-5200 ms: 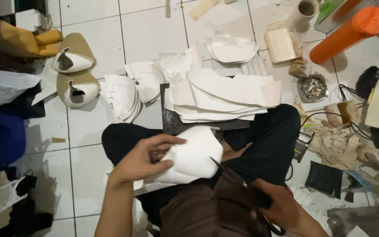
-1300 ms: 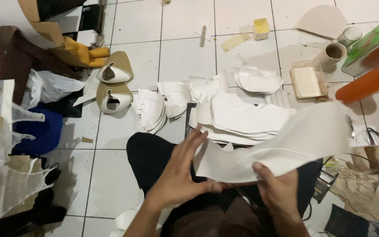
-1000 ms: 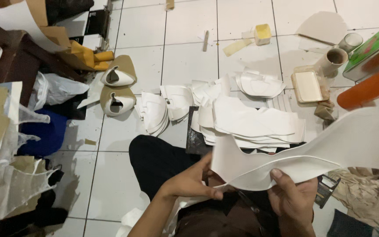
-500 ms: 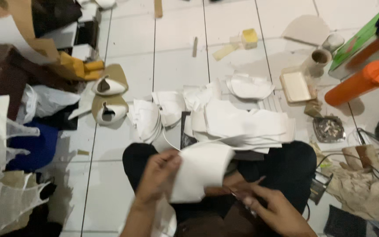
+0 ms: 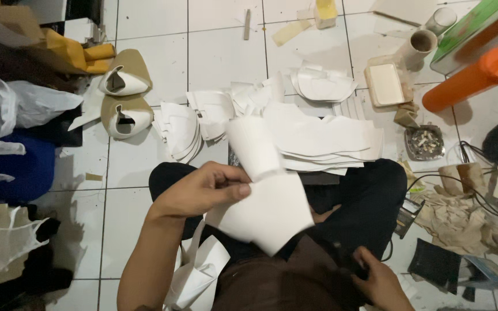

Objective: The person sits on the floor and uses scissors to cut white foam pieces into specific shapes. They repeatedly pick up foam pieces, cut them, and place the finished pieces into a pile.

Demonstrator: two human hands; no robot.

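I see left hand pinching the curled white sheet-material piece at its folded waist, over the lap. Right hand, lower right: grip unclear. Piece looks light, floppy; edges best.

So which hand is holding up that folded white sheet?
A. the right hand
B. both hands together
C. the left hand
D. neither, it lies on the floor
C: the left hand pinches the white sheet at its fold, while the right hand is low beside the leg, away from it.
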